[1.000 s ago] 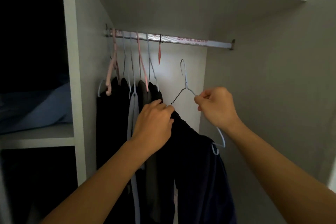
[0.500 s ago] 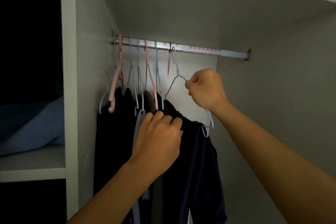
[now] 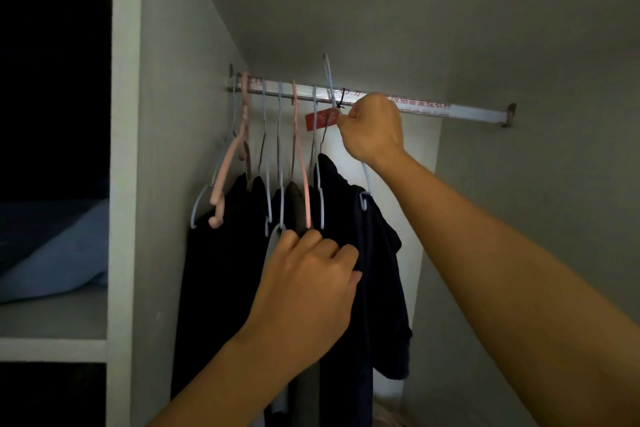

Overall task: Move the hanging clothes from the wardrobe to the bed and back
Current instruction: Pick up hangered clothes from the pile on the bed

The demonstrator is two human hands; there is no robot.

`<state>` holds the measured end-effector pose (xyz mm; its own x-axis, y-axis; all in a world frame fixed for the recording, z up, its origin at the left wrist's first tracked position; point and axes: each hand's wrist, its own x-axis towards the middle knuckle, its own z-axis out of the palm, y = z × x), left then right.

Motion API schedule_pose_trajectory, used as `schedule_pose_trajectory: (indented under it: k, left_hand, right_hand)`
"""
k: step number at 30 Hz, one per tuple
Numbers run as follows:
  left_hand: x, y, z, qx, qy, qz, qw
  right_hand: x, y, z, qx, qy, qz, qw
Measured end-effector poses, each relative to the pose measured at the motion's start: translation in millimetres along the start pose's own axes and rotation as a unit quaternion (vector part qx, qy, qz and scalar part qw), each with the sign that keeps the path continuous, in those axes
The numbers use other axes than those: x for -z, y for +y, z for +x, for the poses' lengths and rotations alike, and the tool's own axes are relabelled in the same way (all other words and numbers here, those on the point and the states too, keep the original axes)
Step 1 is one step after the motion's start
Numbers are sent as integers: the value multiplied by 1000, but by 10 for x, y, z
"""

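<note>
Inside the wardrobe a silver rail [image 3: 433, 109] carries several pink and pale blue hangers with dark clothes [image 3: 221, 274] bunched at its left end. My right hand [image 3: 372, 126] is shut on the neck of a pale blue wire hanger [image 3: 330, 80], whose hook rises above the rail. A dark navy garment [image 3: 377, 288] hangs from that hanger. My left hand [image 3: 308, 288] pinches the navy garment's cloth lower down, beside the other clothes.
A red tag [image 3: 320, 120] dangles from the rail next to my right hand. The right half of the rail is bare. A white divider [image 3: 126, 184] separates a left shelf holding folded blue bedding [image 3: 59, 253]. A shelf board runs overhead.
My right hand has lifted the blue hanger from chest height up to the rail, its hook now above it. My left hand stayed on the navy garment and rose with it.
</note>
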<state>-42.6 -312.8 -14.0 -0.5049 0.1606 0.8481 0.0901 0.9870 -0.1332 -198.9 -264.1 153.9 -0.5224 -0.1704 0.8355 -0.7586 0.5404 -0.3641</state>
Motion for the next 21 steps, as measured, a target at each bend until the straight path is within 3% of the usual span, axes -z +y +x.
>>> schedule_pose_trajectory:
  k: [14, 21]
  left_hand:
    - [113, -14, -19, 30, -13, -16, 999]
    - [180, -12, -89, 49, -17, -68, 996]
  right_hand:
    - [-377, 273, -344, -59, 0, 61, 996]
    - [-124, 264, -591, -94, -66, 125, 986]
